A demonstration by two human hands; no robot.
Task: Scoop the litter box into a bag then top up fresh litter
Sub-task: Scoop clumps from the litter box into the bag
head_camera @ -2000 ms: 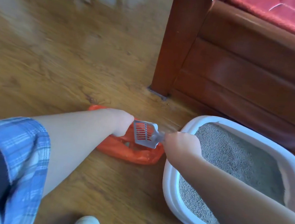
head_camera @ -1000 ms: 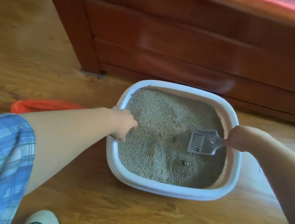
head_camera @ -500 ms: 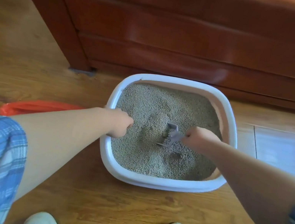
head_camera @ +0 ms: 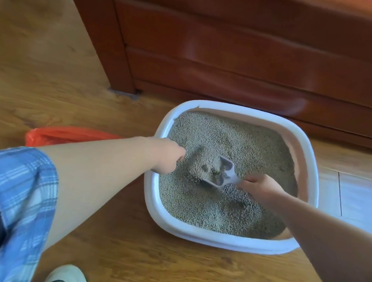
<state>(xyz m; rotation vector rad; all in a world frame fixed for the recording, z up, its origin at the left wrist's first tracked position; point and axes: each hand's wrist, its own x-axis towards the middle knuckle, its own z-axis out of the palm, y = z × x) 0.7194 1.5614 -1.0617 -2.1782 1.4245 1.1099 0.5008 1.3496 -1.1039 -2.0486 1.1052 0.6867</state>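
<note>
A white litter box [head_camera: 218,238] full of grey litter [head_camera: 229,212] sits on the wooden floor against a bed frame. My right hand [head_camera: 260,185] grips the handle of a grey slotted scoop [head_camera: 220,173], which is heaped with litter and dark clumps just above the litter surface. My left hand [head_camera: 167,156] grips the box's left rim, fingers curled over the edge. An orange plastic bag [head_camera: 62,136] lies on the floor left of the box, partly hidden behind my left forearm.
The dark wooden bed frame [head_camera: 243,59] runs along the back, its leg [head_camera: 118,68] left of the box. My two shoes [head_camera: 68,280] stand at the bottom edge. A pale floor tile [head_camera: 371,204] lies to the right.
The scoop left the orange bag and went into the litter box. It dug into the litter and now comes up loaded. My left hand moved from the bag to the box's rim.
</note>
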